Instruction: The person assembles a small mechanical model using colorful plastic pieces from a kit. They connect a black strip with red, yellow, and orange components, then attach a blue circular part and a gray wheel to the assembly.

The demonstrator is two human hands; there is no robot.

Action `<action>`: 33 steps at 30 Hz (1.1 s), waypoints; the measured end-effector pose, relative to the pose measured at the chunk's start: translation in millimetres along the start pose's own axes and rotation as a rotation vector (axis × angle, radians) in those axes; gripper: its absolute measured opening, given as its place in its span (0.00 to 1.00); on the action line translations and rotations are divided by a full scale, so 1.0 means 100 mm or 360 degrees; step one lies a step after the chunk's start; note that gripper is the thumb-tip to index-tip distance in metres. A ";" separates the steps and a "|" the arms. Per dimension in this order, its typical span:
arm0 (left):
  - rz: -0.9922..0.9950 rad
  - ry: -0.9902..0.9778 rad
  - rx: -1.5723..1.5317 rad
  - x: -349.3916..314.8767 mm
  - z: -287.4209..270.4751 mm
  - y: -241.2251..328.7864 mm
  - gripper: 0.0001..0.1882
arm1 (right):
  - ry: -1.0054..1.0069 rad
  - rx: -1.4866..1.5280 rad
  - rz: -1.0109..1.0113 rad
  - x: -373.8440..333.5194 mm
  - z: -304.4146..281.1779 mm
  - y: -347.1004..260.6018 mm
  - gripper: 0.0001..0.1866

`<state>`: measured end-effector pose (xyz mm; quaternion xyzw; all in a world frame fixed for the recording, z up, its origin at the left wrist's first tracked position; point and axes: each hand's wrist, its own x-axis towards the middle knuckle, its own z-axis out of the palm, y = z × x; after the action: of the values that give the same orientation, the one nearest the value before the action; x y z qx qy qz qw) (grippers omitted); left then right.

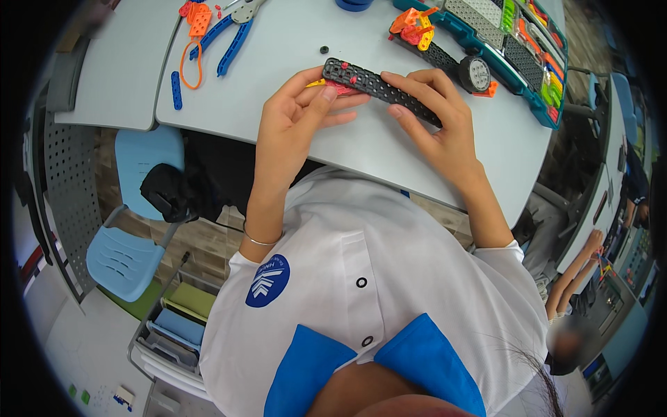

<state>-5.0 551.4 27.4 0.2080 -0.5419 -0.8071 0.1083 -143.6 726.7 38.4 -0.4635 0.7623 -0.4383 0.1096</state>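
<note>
Between my hands, above the near part of the white table, is a long black perforated building beam (375,85). Small red connector pins (345,66) sit in its left end. My left hand (300,104) grips that end, with its thumb in front and its fingers behind. A pink-red piece (340,87) and a bit of yellow show below the beam, partly hidden by my fingers. My right hand (438,111) is closed on the beam's right end, its fingers on top and its thumb beneath.
Blue-handled pliers (236,35), an orange loop (191,66) and a blue beam (176,90) lie at the left. A small black part (324,49) rests beyond my hands. On the right are a wheeled assembly (445,59) and a teal parts case (528,55).
</note>
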 end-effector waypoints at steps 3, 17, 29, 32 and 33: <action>-0.0024 -0.0032 0.0033 0.03 -0.03 0.02 0.20 | 0.0012 0.0018 -0.0035 0.03 0.02 0.07 0.19; 0.0164 0.0220 0.0272 -0.03 -0.20 0.17 0.12 | 0.0084 -0.0096 -0.0193 0.07 -0.01 0.13 0.19; 0.0030 0.0033 0.0277 0.02 0.04 0.05 0.12 | 0.0080 -0.0157 -0.0246 0.06 0.03 0.13 0.19; 0.0053 0.0096 0.0245 0.00 0.05 0.06 0.11 | 0.0062 -0.0165 -0.0258 0.06 0.03 0.15 0.19; 0.0060 0.0118 0.0223 0.00 0.05 0.07 0.11 | 0.0054 -0.0169 -0.0266 0.06 0.03 0.15 0.19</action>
<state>-7.3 553.2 35.2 0.2345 -0.5966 -0.7567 0.1287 -154.6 723.1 26.4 -0.5231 0.7449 -0.4127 0.0350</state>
